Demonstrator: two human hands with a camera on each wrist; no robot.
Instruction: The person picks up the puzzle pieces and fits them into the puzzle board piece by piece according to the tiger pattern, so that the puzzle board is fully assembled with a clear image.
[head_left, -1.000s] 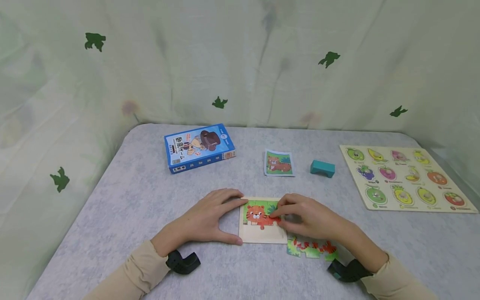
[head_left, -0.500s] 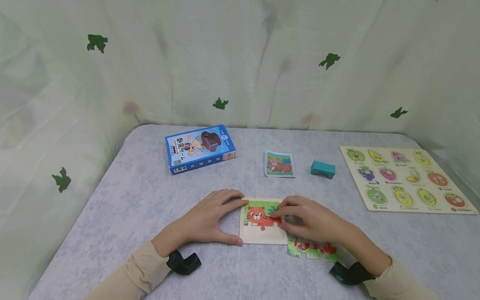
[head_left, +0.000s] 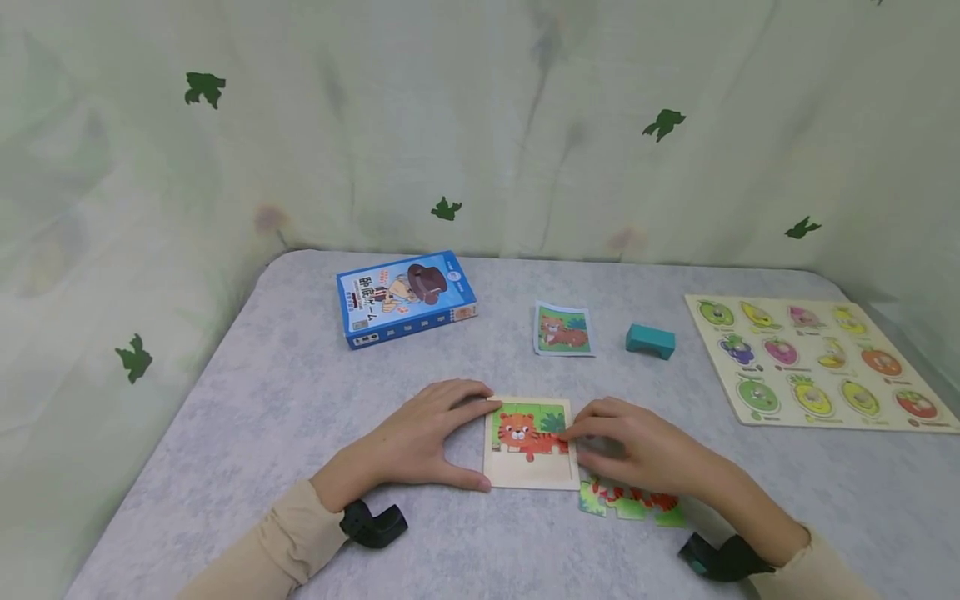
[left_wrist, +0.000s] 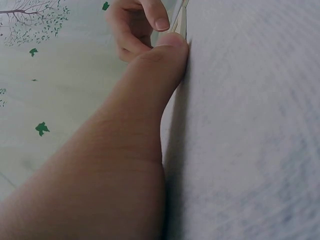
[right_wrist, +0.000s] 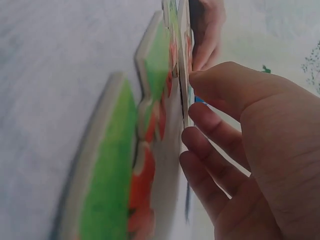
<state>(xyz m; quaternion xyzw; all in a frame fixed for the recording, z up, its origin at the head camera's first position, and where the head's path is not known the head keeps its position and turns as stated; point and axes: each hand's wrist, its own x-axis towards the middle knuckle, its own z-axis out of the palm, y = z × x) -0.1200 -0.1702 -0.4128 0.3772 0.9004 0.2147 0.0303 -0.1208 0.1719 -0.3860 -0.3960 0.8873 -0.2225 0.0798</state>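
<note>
A square wooden puzzle tray (head_left: 525,477) lies before me, its upper part filled with joined tiger pieces (head_left: 528,433); the lower strip shows bare wood. My left hand (head_left: 420,437) rests along the tray's left edge, with thumb and fingers spread apart at its two corners. At the right edge, my right hand (head_left: 648,446) touches the tray with bent fingers and holds nothing. Several loose puzzle pieces (head_left: 630,504), green with red stripes, lie in a row below that hand, close to the tray. The right wrist view shows these pieces (right_wrist: 112,165) near the right thumb and fingers.
Beyond the tray lie a small tiger picture card (head_left: 564,330) and a teal arch block (head_left: 650,340). A blue game box (head_left: 408,298) sits at back left. The large fruit board (head_left: 836,408) lies at right. A pale curtain (head_left: 480,125) hangs behind the table.
My right hand has drawn back to the right, from the tiger pieces to the tray's right edge. My left hand keeps its place by the tray, and the view has shifted slightly.
</note>
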